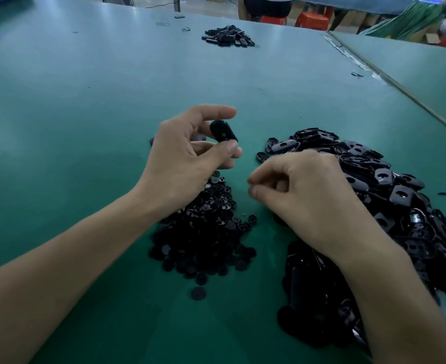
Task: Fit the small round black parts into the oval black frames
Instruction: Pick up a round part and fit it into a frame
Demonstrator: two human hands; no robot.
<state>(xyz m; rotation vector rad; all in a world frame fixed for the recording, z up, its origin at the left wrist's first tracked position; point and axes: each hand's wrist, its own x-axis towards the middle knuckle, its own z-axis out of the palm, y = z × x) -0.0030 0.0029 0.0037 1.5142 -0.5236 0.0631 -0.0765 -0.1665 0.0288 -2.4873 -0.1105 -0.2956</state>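
Left hand (187,153) pinches oval frame (224,131) off table, long axis running up-left to down-right. Right hand (303,190) near, below-right, fingers curled; blurred, maybe holding round part, cannot tell. Round-part pile (203,232) between wrists.

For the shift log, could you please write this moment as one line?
left hand: holds oval frame | right hand: fingers curled at frame pile, contents unclear | round parts pile: by left wrist

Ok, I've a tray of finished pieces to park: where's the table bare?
Bare: the wide green table between the left hand and the far pile, and all left of that arm. Only a narrow lane separates the round parts heap from the frames heap, which crowds the right.
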